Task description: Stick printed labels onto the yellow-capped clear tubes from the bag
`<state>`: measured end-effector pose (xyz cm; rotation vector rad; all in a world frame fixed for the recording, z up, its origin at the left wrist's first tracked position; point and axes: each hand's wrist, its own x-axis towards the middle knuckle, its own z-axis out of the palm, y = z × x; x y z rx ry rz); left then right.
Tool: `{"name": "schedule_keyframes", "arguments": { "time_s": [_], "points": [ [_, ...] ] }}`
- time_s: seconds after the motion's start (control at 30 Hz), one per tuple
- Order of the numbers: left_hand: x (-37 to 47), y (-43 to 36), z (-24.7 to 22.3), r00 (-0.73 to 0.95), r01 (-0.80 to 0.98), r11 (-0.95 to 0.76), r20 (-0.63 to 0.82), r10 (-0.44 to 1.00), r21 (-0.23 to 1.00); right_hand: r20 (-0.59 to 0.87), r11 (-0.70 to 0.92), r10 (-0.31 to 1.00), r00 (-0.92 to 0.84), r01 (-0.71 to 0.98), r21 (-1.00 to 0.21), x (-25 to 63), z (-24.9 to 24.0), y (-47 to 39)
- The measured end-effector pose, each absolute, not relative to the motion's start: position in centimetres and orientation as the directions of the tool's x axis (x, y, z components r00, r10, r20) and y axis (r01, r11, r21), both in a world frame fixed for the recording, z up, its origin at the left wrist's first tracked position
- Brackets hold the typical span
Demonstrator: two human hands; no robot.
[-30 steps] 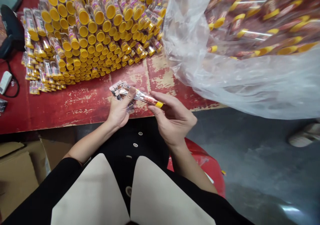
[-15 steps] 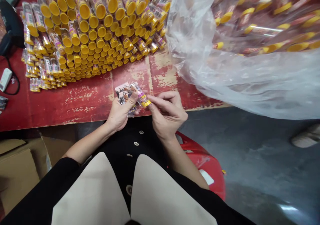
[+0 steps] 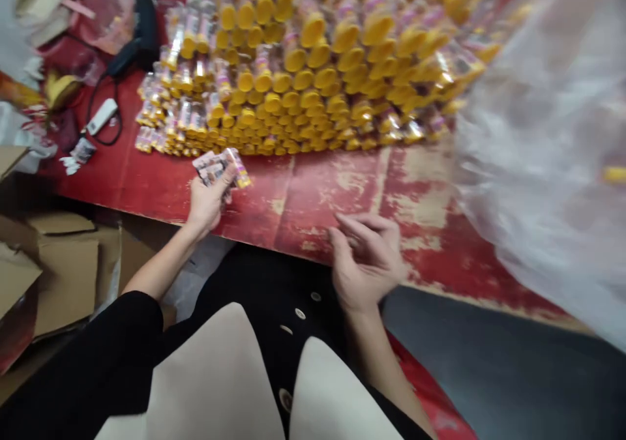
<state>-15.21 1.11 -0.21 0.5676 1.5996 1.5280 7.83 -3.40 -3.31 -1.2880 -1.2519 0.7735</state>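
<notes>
My left hand [image 3: 209, 199] is closed on several small printed labels [image 3: 215, 167], the outermost one pink and yellow, just above the front edge of the red table. Well to its right, my right hand [image 3: 369, 257] has thumb and forefinger apart, with nothing between them. Behind both hands lies a large stack of clear tubes with yellow caps [image 3: 293, 101], the caps facing me. The stack is blurred toward its right side.
A clear plastic bag [image 3: 548, 153] covers the right part of the worn red table [image 3: 332, 186]. At the left are a white power strip [image 3: 102, 115] with a black cable, a pink basket [image 3: 110, 16] and cardboard boxes [image 3: 68, 277] below. A red stool [image 3: 430, 394] is beside me.
The view has swung left. My right hand has let go of the pink and yellow label and moved away to the right; my left hand keeps the labels and has moved left.
</notes>
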Motion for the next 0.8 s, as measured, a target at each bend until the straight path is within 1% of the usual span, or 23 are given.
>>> {"name": "schedule_keyframes", "arguments": {
  "time_s": [0.07,0.1,0.13,0.17,0.2,0.23,0.3,0.4,0.47,0.53,0.6,0.73,0.8],
  "points": [
    [-22.1,2.6,-0.2,-0.715,0.009,0.087,-0.055,0.697,0.996,0.229,0.169,0.944,0.239,0.247,-0.954,8.4,-3.9,-3.6],
    [-25.4,3.4,0.0,-0.748,0.103,0.093,0.015,0.664,0.99,0.23,0.167,0.942,0.244,0.255,-0.953,8.8,-4.2,-3.6],
    [-28.5,4.2,0.2,-0.777,0.164,0.096,0.069,0.626,0.982,0.231,0.166,0.941,0.248,0.26,-0.951,9.1,-4.4,-3.7],
    [-31.0,5.0,0.5,-0.79,0.188,0.092,0.095,0.606,0.978,0.229,0.161,0.941,0.25,0.266,-0.95,9.5,-4.7,-3.8],
    [-32.8,5.7,0.8,-0.796,0.176,0.088,0.09,0.598,0.98,0.225,0.154,0.942,0.247,0.275,-0.949,9.7,-4.8,-3.8],
    [-33.8,6.2,1.2,-0.794,0.133,0.086,0.054,0.606,0.987,0.223,0.152,0.946,0.234,0.286,-0.946,9.8,-4.9,-3.8],
    [-33.4,6.5,2.0,-0.74,-0.006,0.101,-0.073,0.668,0.995,0.245,0.189,0.956,0.164,0.3,-0.935,9.3,-4.5,-3.5],
    [-28.2,5.2,3.5,-0.537,-0.213,0.19,-0.277,0.796,0.958,0.384,0.376,0.923,-0.006,0.219,-0.9,6.2,-2.6,-2.0],
    [-23.7,3.7,4.4,-0.416,-0.295,0.253,-0.362,0.834,0.921,0.501,0.507,0.862,-0.081,0.135,-0.851,3.2,-1.1,-0.3],
    [-19.8,2.4,5.2,-0.353,-0.336,0.287,-0.403,0.844,0.897,0.583,0.593,0.804,-0.12,0.092,-0.8,0.4,0.0,1.3],
    [-17.1,1.4,5.8,-0.338,-0.368,0.28,-0.408,0.848,0.887,0.612,0.626,0.779,-0.135,0.109,-0.772,-1.4,0.5,2.4],
    [-14.7,0.6,6.0,-0.38,-0.416,0.232,-0.4,0.834,0.879,0.569,0.571,0.819,-0.076,0.215,-0.792,-1.9,0.7,2.3],
    [-14.3,0.4,5.9,-0.387,-0.418,0.234,-0.405,0.829,0.878,0.551,0.542,0.834,-0.027,0.232,-0.808,-1.4,0.6,1.7]
  ]
}}
